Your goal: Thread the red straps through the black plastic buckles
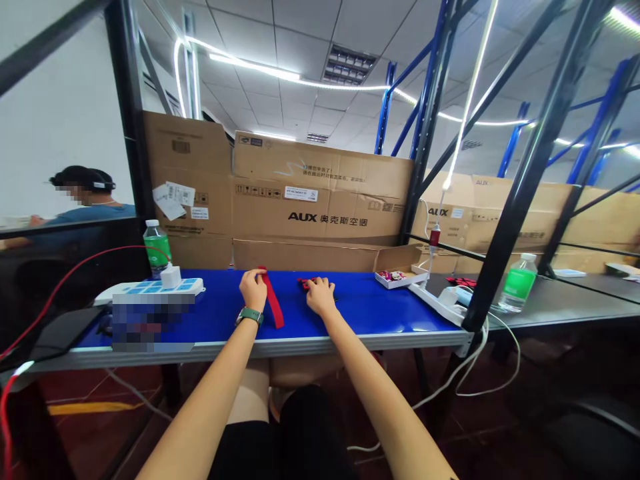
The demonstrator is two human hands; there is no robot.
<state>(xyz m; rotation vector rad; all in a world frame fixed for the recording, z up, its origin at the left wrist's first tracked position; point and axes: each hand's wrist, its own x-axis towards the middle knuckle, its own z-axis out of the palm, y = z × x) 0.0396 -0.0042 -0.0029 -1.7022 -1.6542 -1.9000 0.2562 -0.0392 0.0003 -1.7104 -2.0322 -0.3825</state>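
My left hand (253,291) pinches the upper end of a flat red ribbon (272,300) between thumb and fingertips. The ribbon slants down toward the front of the blue tabletop (215,317). A watch with a green strap (249,316) is on my left wrist. My right hand (321,296) has its fingers bent over a small red and black item (303,284) on the table. Most of that item is hidden under the fingers, so its kind cannot be made out.
An open small box (395,281) with colourful contents stands at the back right. To the left are a power strip (150,288) and a green-labelled bottle (157,247). Cardboard panels (320,200) rise behind the table. A post (530,160) with cables borders the right; another person (95,200) sits far left.
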